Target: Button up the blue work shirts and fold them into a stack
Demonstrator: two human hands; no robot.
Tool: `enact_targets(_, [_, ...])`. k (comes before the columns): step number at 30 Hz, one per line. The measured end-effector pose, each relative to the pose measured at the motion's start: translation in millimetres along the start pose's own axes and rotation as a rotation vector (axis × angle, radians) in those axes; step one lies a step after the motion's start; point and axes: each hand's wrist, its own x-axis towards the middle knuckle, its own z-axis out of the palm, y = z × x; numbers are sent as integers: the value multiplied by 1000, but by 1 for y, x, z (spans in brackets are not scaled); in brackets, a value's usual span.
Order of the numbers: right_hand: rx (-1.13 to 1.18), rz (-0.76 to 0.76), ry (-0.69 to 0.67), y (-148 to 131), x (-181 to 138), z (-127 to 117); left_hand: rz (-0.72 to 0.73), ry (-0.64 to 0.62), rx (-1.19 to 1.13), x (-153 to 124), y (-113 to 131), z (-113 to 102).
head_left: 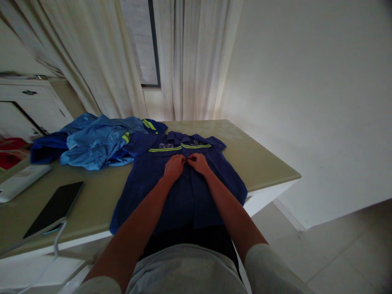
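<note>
A dark blue short-sleeved work shirt [177, 200] lies front up on the table, its collar pointing away from me. Yellow-green reflective strips and pale printed marks cross its chest. At the front placket, just below the strips, my left hand [174, 166] and my right hand [198, 163] meet with fingertips nearly touching. Both hands pinch the shirt's front edges, one on each side of the opening. Whatever small part sits between the fingertips is hidden. Lower down the placket, a button [192, 199] shows. The shirt's hem hangs over the table's near edge.
Crumpled light and dark blue clothes [98, 141] are heaped on the left of the greenish table [260, 163]. A black tablet [55, 208] with a white cable and a white case-like object [23, 182] lie nearer. Behind are curtains [199, 57]; a wall [306, 102] stands right.
</note>
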Motion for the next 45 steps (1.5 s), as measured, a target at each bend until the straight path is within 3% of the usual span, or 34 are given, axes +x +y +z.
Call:
enact_targets(6, [-48, 4, 40, 3, 2, 4, 36, 1, 3, -1, 2, -2])
enact_targets(16, [96, -59, 29, 9, 5, 5, -16, 6, 36, -3, 7, -4])
enact_targets(27, [219, -5, -60, 16, 5, 5, -82, -9, -91, 2, 0, -3])
enact_targets(36, [-9, -142, -27, 11, 5, 5, -211, 14, -267, 7, -8, 1])
enact_targets(45, [-75, -158, -38, 4, 2, 4, -304, 13, -323, 12, -7, 2])
